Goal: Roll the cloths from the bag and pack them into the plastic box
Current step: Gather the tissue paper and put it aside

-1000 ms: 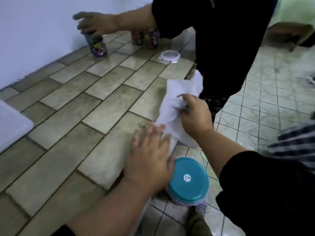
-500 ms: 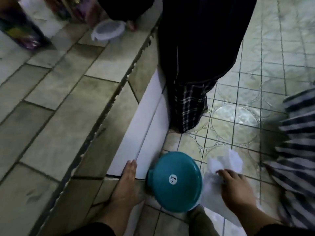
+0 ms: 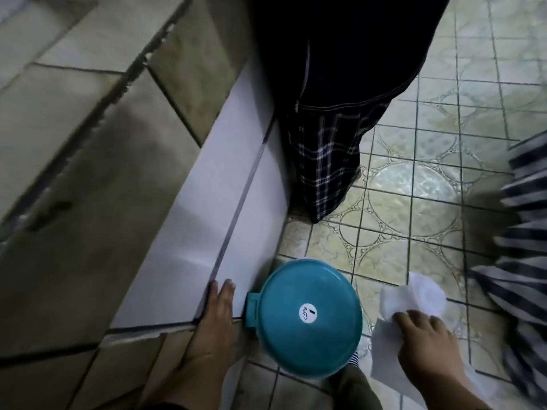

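Observation:
My right hand [image 3: 426, 344] grips a white cloth [image 3: 414, 300] low over the floor, to the right of a round container with a teal lid [image 3: 307, 318]. The cloth hangs crumpled from my fingers, part of it below my hand. My left hand [image 3: 213, 329] rests flat with straight fingers on the edge of the tiled counter [image 3: 88, 173], just left of the teal lid. The lid carries a small white sticker. No bag shows in this view.
Another person in a dark top and plaid trousers [image 3: 325, 161] stands close against the counter's white front [image 3: 236, 202]. Striped fabric [image 3: 521, 261] fills the right edge. A patterned tiled floor [image 3: 414, 187] lies between them.
The view has swung down from the countertop to the floor. My right hand has carried the white cloth down beside the teal-lidded container. My left hand slid to the counter edge.

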Motion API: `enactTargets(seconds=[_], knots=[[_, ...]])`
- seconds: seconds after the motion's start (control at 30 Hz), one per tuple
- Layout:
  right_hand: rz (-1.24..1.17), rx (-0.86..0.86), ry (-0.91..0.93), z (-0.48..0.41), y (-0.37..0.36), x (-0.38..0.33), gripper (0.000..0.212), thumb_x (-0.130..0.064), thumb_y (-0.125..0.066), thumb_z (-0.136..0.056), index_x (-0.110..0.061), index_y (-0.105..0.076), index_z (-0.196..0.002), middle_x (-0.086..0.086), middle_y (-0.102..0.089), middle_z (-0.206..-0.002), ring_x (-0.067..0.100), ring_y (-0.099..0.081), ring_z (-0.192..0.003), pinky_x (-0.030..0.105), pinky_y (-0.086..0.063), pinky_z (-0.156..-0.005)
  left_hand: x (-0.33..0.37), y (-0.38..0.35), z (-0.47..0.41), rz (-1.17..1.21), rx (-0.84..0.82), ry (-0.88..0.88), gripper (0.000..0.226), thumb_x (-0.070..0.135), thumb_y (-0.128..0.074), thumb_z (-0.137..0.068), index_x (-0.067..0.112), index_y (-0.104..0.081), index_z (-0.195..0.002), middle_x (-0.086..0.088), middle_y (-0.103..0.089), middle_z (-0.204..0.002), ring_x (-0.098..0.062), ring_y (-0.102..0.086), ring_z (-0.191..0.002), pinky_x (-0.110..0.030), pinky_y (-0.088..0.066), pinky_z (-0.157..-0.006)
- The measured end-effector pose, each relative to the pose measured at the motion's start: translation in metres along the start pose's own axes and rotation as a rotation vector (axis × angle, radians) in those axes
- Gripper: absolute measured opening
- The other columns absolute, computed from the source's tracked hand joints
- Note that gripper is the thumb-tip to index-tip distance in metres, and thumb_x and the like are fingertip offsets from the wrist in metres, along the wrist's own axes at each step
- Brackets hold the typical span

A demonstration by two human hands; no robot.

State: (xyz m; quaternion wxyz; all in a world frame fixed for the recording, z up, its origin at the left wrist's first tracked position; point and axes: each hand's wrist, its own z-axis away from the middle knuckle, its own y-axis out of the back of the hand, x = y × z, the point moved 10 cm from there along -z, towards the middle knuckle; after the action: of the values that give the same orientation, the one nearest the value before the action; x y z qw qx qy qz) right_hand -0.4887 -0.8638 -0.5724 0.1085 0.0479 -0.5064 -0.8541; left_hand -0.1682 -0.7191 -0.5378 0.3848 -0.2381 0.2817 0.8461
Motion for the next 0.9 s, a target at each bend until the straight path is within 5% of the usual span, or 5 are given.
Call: enactTargets(seconds=[0.47,0.7,0.8,0.9], knots=[[-0.197,-0.038,-0.077,-0.004,-0.050,0.022,0.054,-0.018,-0.056,-0.073,-0.034,-0.056,-0.125,-0.001,-0.054,-0.134,0.031,-0.049,-0.114,0.036,-0.044,-0.094,0.008,-0.001,-0.006,0.031,0.013,-0.021,0.073,0.047,-0.014,-0.101,-0.007,0.001,-0.147,-0.033,0.018,-0.150,-0.052,0.021,-0.135,-0.071,0.025,-0.091],[-0.199,0.034,0.027,-0.007,-0.027,0.012,0.056,0.001,-0.078,-0.044,-0.020,-0.073,-0.096,0.010,-0.070,-0.101,0.039,-0.063,-0.080,0.043,-0.055,-0.062,0.012,-0.006,-0.007,0.053,0.030,-0.033,0.068,0.040,-0.015,-0.103,-0.012,0.000,-0.144,-0.037,0.016,-0.149,-0.055,0.020,-0.133,-0.071,0.025,-0.090],[-0.199,0.025,0.092,-0.019,-0.019,-0.005,0.056,-0.004,-0.076,-0.048,-0.024,-0.071,-0.100,0.006,-0.069,-0.106,0.036,-0.063,-0.086,0.041,-0.055,-0.066,0.015,-0.007,-0.009,0.046,0.048,-0.037,0.069,0.040,-0.015,-0.103,-0.015,-0.001,-0.143,-0.039,0.017,-0.146,-0.059,0.020,-0.131,-0.073,0.023,-0.092],[-0.173,0.026,0.231,-0.032,-0.015,-0.043,0.051,-0.019,-0.063,-0.073,-0.033,-0.059,-0.122,0.001,-0.056,-0.132,0.034,-0.053,-0.114,0.042,-0.048,-0.091,0.014,-0.010,-0.013,0.077,0.059,-0.036,0.067,0.035,-0.014,-0.104,-0.019,0.002,-0.140,-0.040,0.016,-0.146,-0.057,0.019,-0.132,-0.070,0.022,-0.093]])
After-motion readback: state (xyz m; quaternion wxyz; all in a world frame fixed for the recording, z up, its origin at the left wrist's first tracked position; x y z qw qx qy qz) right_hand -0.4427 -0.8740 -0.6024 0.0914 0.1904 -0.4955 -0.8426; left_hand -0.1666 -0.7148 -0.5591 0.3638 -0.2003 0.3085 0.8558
